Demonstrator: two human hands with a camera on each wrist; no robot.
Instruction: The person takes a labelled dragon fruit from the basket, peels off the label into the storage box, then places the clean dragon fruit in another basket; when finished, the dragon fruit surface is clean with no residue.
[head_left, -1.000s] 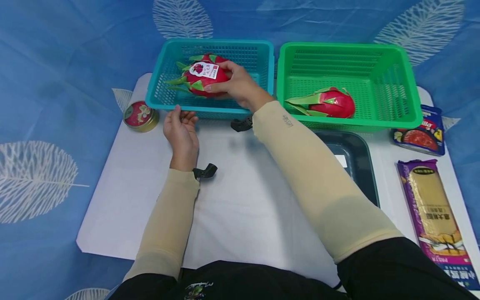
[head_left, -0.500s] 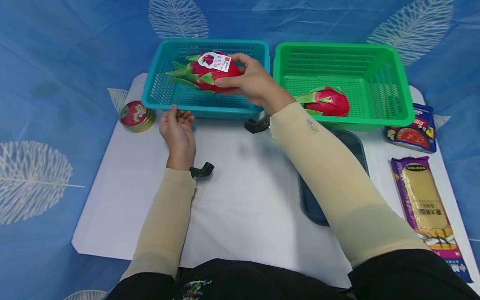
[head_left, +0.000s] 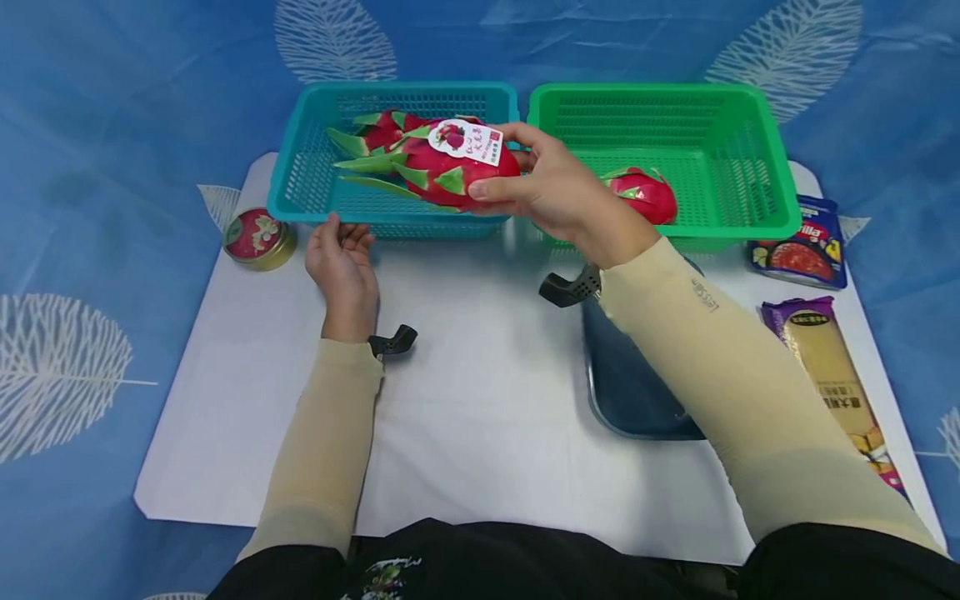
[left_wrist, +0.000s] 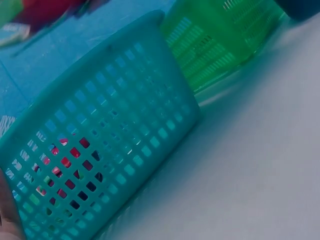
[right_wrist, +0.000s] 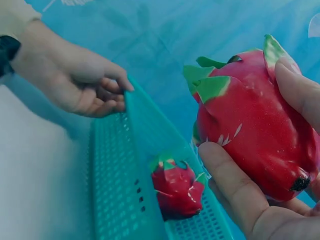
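Note:
My right hand (head_left: 558, 179) grips a pinkish-red dragon fruit (head_left: 457, 183) with green scales and a white label, raised above the teal basket's front right part. Inside the teal basket (head_left: 322, 218) lies a second dragon fruit (right_wrist: 177, 192), partly hidden in the head view. My left hand (head_left: 343, 271) is at that basket's near wall; in the right wrist view its thumb meets the rim while the other fingers curl outside the wall. A third dragon fruit (head_left: 647, 196) lies in the green basket (head_left: 738, 229), partly behind the right hand.
A dark tray (head_left: 637, 383) lies under the right forearm. On the right are a blue sauce pouch (head_left: 802, 254) and a pasta pack (head_left: 836, 367), partly covered by the arm. A round gold-sided tin (head_left: 258, 237) stands left of the teal basket on the white table (head_left: 480, 433).
My right hand has lifted the labelled dragon fruit and carried it rightward, uncovering the one beneath. The left hand keeps its place at the rim. The head view has shifted slightly.

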